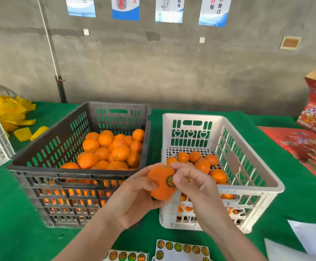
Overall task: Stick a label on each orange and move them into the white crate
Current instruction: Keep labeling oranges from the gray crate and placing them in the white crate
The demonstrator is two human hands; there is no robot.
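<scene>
Sheets of round gold-and-green stickers (181, 249) are lying nearest us on the green cloth-covered worktop (12, 213), just below our wrists.

Held item: we are cupping one round orange (158, 187) in our left hand (132, 202), with the fingers (149, 185) curling round it from beneath and the thumb lying across its front. Our right hand (196, 187) is meeting the fruit from the other side. Its bent forefinger is touching the top, and its thumb is pressing a round dark-and-gold label (170, 180) against the orange's right flank. The orange is hanging above the near left corner of the white slotted plastic crate (251, 162).

White crate: a thin layer of loose oranges (202, 163) is lying on its floor.

Black slotted plastic crate (40, 147): it is standing just left of the white one and holding a heaped pile of oranges (115, 147).

Surroundings: yellow plastic bags (8, 112) are lying far left, and red printed cartons (304, 144) are lying far right.
</scene>
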